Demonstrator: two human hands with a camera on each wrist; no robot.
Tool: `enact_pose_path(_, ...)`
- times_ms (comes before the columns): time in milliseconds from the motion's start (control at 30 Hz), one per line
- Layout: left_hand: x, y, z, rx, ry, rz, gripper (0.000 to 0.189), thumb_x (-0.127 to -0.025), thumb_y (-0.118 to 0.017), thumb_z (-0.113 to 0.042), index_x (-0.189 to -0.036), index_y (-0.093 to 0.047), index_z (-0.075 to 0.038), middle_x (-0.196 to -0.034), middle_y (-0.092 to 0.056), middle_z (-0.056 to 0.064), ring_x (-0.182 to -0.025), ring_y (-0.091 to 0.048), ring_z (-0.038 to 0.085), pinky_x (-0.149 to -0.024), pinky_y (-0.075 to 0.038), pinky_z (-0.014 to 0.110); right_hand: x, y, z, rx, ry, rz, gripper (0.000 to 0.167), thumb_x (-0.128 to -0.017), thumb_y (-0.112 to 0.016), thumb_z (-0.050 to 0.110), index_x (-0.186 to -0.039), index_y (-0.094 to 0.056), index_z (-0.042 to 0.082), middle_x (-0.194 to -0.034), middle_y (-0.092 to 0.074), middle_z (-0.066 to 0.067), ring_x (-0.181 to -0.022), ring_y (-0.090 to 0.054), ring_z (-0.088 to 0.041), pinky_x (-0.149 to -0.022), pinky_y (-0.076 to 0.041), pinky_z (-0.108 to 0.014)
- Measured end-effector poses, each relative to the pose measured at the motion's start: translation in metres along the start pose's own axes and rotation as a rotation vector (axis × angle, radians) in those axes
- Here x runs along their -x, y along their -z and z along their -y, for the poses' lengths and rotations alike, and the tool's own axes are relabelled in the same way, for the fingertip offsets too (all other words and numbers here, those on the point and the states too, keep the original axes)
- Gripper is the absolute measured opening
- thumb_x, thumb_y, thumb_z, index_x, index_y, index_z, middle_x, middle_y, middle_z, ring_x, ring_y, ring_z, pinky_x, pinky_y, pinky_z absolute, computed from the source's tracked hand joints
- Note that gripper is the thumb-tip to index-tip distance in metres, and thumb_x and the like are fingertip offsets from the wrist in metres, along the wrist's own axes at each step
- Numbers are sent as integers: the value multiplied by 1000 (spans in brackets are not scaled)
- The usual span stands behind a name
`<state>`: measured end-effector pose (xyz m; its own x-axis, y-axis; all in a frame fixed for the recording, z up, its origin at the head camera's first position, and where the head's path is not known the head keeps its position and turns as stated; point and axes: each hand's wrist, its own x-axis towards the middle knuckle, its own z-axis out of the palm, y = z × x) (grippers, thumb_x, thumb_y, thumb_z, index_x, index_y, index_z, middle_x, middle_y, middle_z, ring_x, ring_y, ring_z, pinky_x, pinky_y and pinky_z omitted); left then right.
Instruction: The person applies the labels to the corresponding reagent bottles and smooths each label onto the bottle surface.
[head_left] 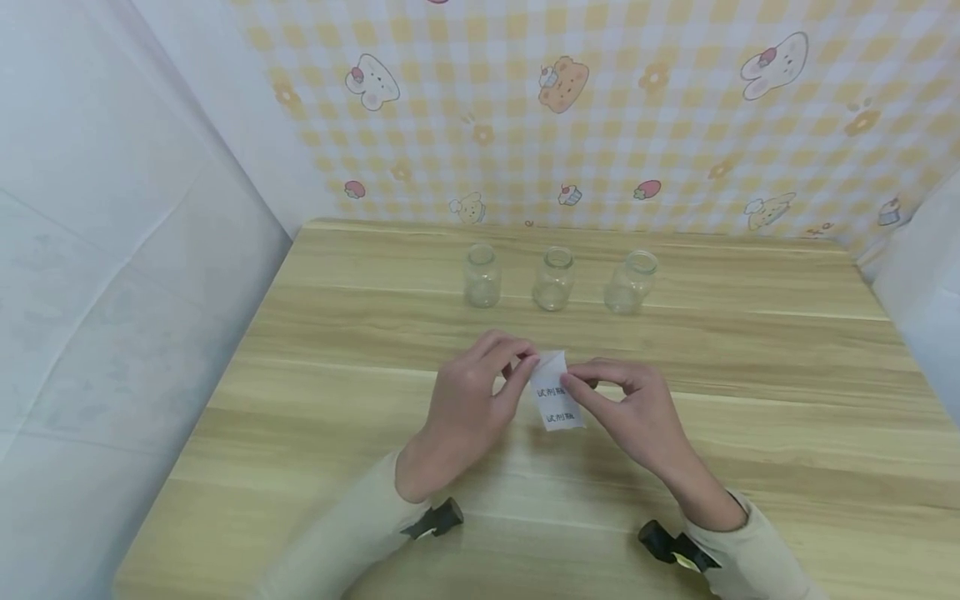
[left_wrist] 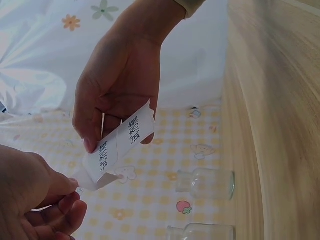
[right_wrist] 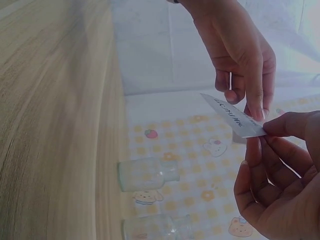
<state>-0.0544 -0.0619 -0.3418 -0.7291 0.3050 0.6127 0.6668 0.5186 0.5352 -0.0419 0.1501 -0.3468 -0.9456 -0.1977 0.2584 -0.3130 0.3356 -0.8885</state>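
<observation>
Wooden table point(head_left: 337, 400) — paper strip point(head_left: 557, 405) — pinched between both hands point(head_left: 468, 400) point(head_left: 643, 417)

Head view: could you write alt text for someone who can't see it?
A person's left hand and right hand pinch a small white paper bearing two lines of dark characters over a wooden table. Beyond, three clear glass jars stand in a row before a yellow-checked backdrop.

- The paper slip point(head_left: 553, 405) I hold: white, lettered in black.
- My sleeves point(head_left: 348, 512): plain cream, with black wrist devices point(head_left: 448, 516).
- Table point(head_left: 330, 408): yellowish wood with darker brown streaks.
- Jars point(head_left: 482, 288) near the table's far edge: clear, colourless.
- Cloth point(head_left: 510, 87) beyond that edge: yellow-and-white check, pink strawberries, orange flowers.
</observation>
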Motion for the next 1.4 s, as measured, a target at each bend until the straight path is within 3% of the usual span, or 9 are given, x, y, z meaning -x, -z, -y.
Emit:
enact_pose_path(667, -3, 4, 2, -12, 36, -21, 4, -97, -72, -6, -100, -73, -3, -96, -71, 5, -73, -66, 13, -61, -51, 18, -1, 1, 1, -11, -7, 0, 10, -92, -76, 1, -98, -83, 6, -94, -79, 0, -91, -72, -11, -84, -53, -22)
enact_pose_path(1167, -7, 15, 11, -74, 34, -102, 8, -97, -73, -7, -103, -70, -3, -93, -70, 6, -73, -65, 16, -50, -42, 21, -1, 0, 2, 5, -40, -7, 8, -93, -77, 4, -97, -83, 6, -94, -79, 0, -89, -72, -10, -81, -53, -21)
enact_pose_path(1400, -9, 17, 13, -61, 48, -115, 8, -96, -73, -7, -102, -70, -2, -92, -70, 6, -73, -65, 17, -52, -45, 23, -3, -4, -5, 11, -86, 3, 8, -93, -77, 6, -98, -83, 6, -94, -78, -2, -87, -69, -11, -78, -52, -22)
